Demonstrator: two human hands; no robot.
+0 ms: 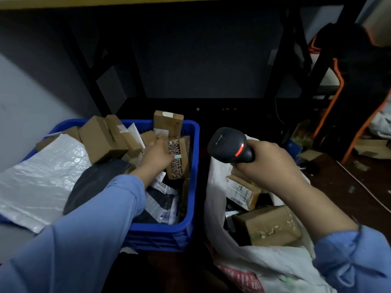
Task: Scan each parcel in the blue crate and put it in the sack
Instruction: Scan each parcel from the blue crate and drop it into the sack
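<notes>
The blue crate [194,166] stands at the left, heaped with several brown boxes, white mailers and dark bags. My left hand [157,156] reaches into it and grips a small brown box with patterned tape [179,159] near the crate's right wall. To the right is the white sack [213,208], open at the top, with several brown parcels [268,225] inside. My right hand [266,159] holds a black handheld scanner [230,144] above the sack; a red light glows on the scanner's neck.
A large white bubble mailer [40,182] hangs over the crate's left rim. A black rack frame [275,66] rises behind. Cardboard scraps [372,148] and a thin cable [364,185] lie on the dark floor at the right, near an orange-edged black object [357,102].
</notes>
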